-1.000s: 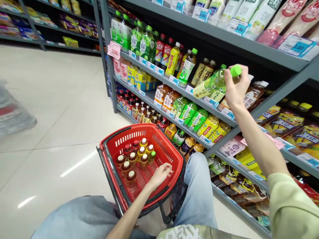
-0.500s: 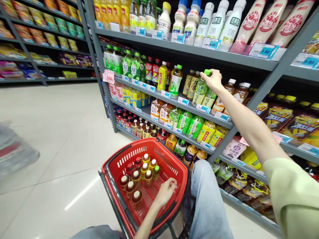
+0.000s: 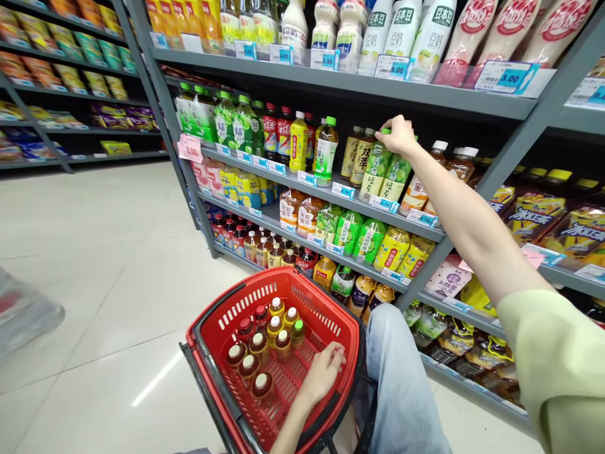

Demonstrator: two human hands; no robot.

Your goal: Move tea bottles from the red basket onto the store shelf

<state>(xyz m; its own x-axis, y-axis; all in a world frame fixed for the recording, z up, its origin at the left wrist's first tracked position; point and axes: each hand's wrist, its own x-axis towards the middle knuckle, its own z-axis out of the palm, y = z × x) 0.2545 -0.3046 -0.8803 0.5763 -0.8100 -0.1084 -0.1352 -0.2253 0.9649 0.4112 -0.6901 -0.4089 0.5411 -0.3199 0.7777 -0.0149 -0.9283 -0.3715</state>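
Note:
My right hand [image 3: 399,135] reaches to the middle shelf, its fingers closed around the cap of a green tea bottle [image 3: 377,171] that stands at the shelf's front. A second bottle [image 3: 394,176] of the same kind stands right beside it, under my hand. Lower down, my left hand [image 3: 322,373] hovers over the right part of a red shopping basket [image 3: 312,299]; it is empty, with loosely bent fingers apart. Inside the basket several bottles stand upright, among them a green-capped bottle [image 3: 297,333], a red-capped bottle [image 3: 246,329] and a white-capped bottle [image 3: 261,386].
Grey shelving [image 3: 340,82] packed with drinks fills the front and right. My knee [image 3: 401,366] is close to the basket's right side. Snack shelves [image 3: 57,94] stand far left, and a clear plastic-wrapped bundle [image 3: 26,315] lies on the floor [image 3: 118,265].
The green tea bottle under my right hand has gone from slightly raised and tilted to standing lower on the shelf. My left hand has shifted slightly right over the basket. The view has moved a little.

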